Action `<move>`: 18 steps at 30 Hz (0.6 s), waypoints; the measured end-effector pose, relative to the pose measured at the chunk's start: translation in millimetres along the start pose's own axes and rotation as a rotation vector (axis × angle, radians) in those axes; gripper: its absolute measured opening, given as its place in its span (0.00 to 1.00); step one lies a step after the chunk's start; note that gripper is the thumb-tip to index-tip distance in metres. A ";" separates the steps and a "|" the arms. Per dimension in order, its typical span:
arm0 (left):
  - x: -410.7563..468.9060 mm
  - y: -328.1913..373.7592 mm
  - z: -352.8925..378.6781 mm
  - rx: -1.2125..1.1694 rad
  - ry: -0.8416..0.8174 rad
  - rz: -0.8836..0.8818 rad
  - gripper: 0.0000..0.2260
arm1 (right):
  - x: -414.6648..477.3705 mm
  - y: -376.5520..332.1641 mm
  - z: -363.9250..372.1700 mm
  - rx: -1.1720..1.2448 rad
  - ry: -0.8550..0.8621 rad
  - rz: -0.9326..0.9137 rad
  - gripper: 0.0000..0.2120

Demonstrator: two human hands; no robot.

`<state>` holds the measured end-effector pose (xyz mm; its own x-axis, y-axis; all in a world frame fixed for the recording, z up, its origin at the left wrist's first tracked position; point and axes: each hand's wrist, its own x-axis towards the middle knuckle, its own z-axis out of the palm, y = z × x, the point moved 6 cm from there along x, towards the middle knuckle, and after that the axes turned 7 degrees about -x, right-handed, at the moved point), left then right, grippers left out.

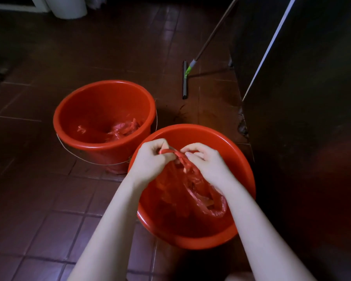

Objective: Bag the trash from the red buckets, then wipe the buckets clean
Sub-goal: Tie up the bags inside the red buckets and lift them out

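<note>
Dark floor tiles (39,220) carry the near red bucket (228,152), over which the left hand (148,162) and right hand (208,162) pinch the handles (183,160) of a red plastic bag (209,199), apparently knotting them. Beyond, the far red bucket (101,102) holds crumpled red plastic (123,128); bagging that and all wiping remain.

Left hand (150,161), right hand (206,161), fingers (156,144) curled, pinching

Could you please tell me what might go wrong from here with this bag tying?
The red bag gapes open below the handles that the left hand and right hand pinch; a loose knot could spill trash into the near bucket. The thin handles might tear if pulled hard. Crumpled plastic in the far bucket could be overlooked.
</note>
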<state>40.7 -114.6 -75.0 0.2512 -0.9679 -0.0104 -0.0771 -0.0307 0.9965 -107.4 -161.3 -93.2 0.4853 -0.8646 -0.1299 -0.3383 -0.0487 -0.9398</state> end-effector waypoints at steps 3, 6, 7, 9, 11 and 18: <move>-0.4 -8.1 -2.9 -0.130 0.026 -0.155 0.13 | -7.7 -2.4 5.2 0.145 -0.147 0.017 0.10; 1.1 -14.5 -2.7 -0.165 -0.018 -0.255 0.11 | -14.2 -4.3 10.1 -0.012 -0.245 -0.032 0.20; 1.2 -14.8 -1.2 -0.173 -0.057 -0.281 0.10 | -14.6 -5.0 10.7 -0.077 -0.229 -0.056 0.21; -0.2 -14.9 2.1 -0.199 -0.140 -0.321 0.11 | -12.8 -5.0 8.6 -0.140 -0.155 -0.085 0.21; -1.8 -15.0 4.8 -0.220 -0.183 -0.323 0.16 | -10.5 -4.2 5.1 -0.154 -0.092 -0.095 0.19; -0.8 -17.4 -3.4 -0.097 0.021 -0.236 0.21 | -9.8 -0.4 4.3 -0.055 -0.065 -0.060 0.11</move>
<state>45.1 -112.4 -92.1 0.2716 -0.9312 -0.2430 0.0788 -0.2302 0.9700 -108.6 -150.6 -93.0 0.5566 -0.8252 -0.0963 -0.3505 -0.1282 -0.9278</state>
